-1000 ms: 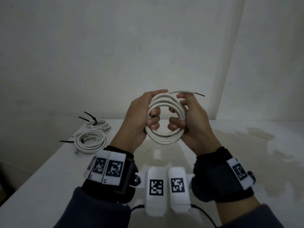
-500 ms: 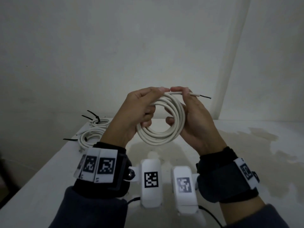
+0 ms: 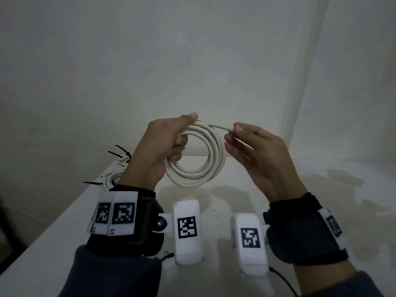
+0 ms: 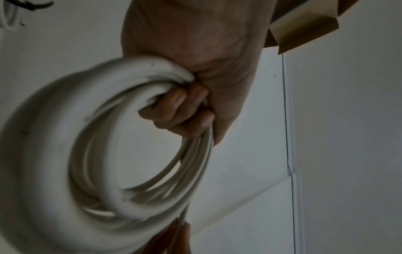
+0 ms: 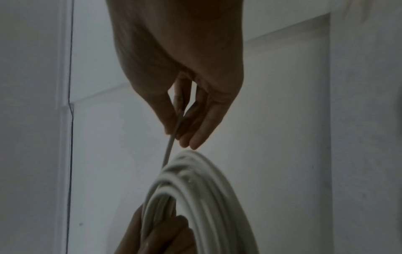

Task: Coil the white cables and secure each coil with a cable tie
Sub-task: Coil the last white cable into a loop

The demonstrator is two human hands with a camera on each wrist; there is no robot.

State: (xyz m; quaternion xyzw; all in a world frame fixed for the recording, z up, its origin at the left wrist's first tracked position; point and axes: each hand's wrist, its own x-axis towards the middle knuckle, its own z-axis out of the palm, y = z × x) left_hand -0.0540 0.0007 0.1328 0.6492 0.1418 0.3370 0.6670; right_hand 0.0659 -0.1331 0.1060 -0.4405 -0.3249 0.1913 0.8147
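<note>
A white cable coil of several loops hangs in the air above the table. My left hand grips its upper left side, fingers curled through the ring. The coil fills the left wrist view. The loose cable end runs from the coil's top to my right hand, which pinches it between thumb and fingertips. The other right fingers are stretched out beside the coil. No cable tie is on this coil.
Two tied white coils with black cable ties lie at the table's far left, partly hidden behind my left wrist. The white table has stains on its right part. A pale wall stands close behind.
My hands have drawn apart. The right hand let go of the coil's right side and now pinches only the loose end. The left hand holds the coil alone, tilted more toward me.
</note>
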